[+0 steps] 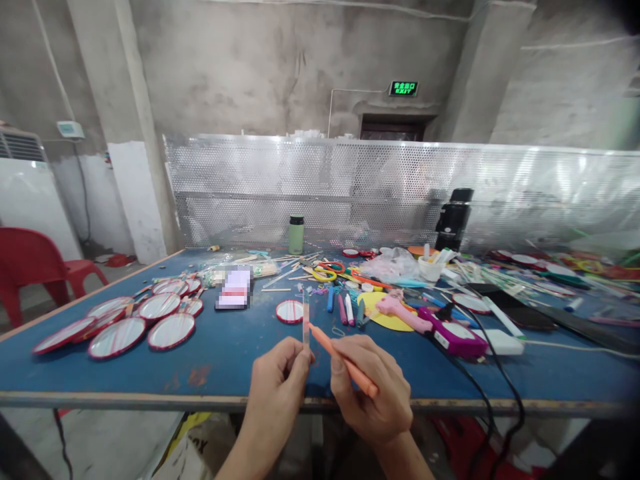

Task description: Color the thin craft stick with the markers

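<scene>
My left hand (281,381) pinches the lower end of a flat, narrow stick (306,321), which stands upright and is partly coloured orange. In my right hand (373,387) is an orange marker (345,360), held like a pen, its tip touching or very near the stick's right side. Just behind the stick lies a round, red-rimmed disc (289,311) with a pale face. Several other markers (350,310) in blue, pink, white and green lie a little farther back to the right.
Red-rimmed discs (117,337) cover the left of the blue table (225,373). A phone (234,288), scissors (327,270), a green bottle (296,237) and a black flask (454,220) stand or lie farther back. A purple-and-pink glue gun (453,333) and cables (500,380) are at right.
</scene>
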`<action>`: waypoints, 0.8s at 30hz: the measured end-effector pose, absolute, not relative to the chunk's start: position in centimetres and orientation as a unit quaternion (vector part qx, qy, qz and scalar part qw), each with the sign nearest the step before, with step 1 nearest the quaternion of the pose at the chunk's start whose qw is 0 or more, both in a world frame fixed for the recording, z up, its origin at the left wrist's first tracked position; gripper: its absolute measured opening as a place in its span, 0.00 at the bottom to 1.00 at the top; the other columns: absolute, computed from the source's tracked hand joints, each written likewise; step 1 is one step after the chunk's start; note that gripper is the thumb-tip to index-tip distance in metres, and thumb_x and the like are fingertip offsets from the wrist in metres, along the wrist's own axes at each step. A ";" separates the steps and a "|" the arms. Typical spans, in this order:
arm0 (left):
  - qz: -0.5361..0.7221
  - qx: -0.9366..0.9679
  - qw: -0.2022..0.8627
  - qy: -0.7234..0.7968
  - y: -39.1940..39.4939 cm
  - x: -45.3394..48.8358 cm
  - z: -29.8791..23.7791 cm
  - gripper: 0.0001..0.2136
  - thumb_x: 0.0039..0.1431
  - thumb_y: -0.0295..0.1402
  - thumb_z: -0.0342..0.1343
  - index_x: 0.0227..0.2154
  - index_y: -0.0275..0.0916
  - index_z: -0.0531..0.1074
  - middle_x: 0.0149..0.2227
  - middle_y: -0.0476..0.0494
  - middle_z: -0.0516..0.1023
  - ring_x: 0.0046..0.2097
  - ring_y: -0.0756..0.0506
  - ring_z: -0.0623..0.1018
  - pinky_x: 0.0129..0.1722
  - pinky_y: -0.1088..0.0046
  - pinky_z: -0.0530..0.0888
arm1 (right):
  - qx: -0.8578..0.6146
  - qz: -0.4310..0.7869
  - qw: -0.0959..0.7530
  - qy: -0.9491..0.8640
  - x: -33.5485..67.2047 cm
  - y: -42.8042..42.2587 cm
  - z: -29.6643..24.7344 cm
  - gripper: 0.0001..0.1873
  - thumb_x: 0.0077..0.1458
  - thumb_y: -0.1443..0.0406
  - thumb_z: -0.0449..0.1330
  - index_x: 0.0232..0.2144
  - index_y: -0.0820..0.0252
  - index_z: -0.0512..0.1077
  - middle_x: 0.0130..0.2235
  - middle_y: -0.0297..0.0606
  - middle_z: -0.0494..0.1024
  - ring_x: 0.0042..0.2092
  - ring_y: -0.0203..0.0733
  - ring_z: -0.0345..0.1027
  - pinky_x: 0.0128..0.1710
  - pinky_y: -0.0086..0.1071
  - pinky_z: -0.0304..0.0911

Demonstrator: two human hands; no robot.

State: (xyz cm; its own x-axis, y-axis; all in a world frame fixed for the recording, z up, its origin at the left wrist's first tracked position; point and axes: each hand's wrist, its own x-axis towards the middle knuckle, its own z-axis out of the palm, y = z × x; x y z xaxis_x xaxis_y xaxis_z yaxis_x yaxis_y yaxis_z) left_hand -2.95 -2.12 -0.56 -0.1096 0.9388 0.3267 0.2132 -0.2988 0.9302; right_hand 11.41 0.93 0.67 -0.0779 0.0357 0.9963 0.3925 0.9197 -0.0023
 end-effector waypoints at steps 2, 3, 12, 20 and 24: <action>0.556 0.583 0.327 0.493 -2.1 -2.9 -0.5 0.17 0.64 0.45 0.49 0.26 0.39 0.69 0.16 0.57 0.60 0.17 0.52 0.59 0.19 0.76 0.56 | -0.147 -0.132 0.668 -0.717 11.4 0.9 0.6 0.13 0.55 0.77 0.60 0.43 0.63 0.74 0.32 0.39 0.80 0.31 0.39 0.76 0.31 0.31 0.73; 0.556 0.584 0.327 0.493 -2.1 -3.0 -0.5 0.17 0.64 0.45 0.49 0.26 0.39 0.69 0.16 0.57 0.60 0.17 0.52 0.59 0.19 0.76 0.56 | -0.147 -0.129 0.670 -0.716 11.4 1.0 0.6 0.14 0.55 0.78 0.60 0.43 0.63 0.74 0.32 0.39 0.80 0.31 0.39 0.76 0.31 0.31 0.73; 0.560 0.583 0.324 0.490 -2.1 -3.0 -0.6 0.17 0.64 0.45 0.50 0.25 0.39 0.69 0.17 0.57 0.60 0.19 0.52 0.59 0.19 0.76 0.56 | -0.145 -0.136 0.664 -0.721 11.4 0.7 0.9 0.12 0.56 0.77 0.59 0.42 0.63 0.74 0.31 0.38 0.80 0.31 0.38 0.76 0.30 0.31 0.73; 0.567 0.579 0.333 0.482 -2.0 -3.0 -0.7 0.17 0.64 0.45 0.51 0.24 0.39 0.68 0.16 0.57 0.60 0.18 0.52 0.59 0.19 0.76 0.55 | -0.148 -0.151 0.663 -0.719 11.4 0.7 0.9 0.12 0.56 0.76 0.59 0.42 0.61 0.74 0.30 0.38 0.80 0.30 0.39 0.76 0.29 0.32 0.73; 0.565 0.583 0.327 0.483 -2.0 -3.0 -0.8 0.17 0.64 0.44 0.50 0.25 0.40 0.68 0.16 0.57 0.60 0.18 0.52 0.59 0.19 0.76 0.55 | -0.150 -0.144 0.668 -0.714 11.3 0.7 0.9 0.13 0.56 0.77 0.59 0.43 0.61 0.74 0.31 0.38 0.81 0.31 0.40 0.77 0.30 0.32 0.74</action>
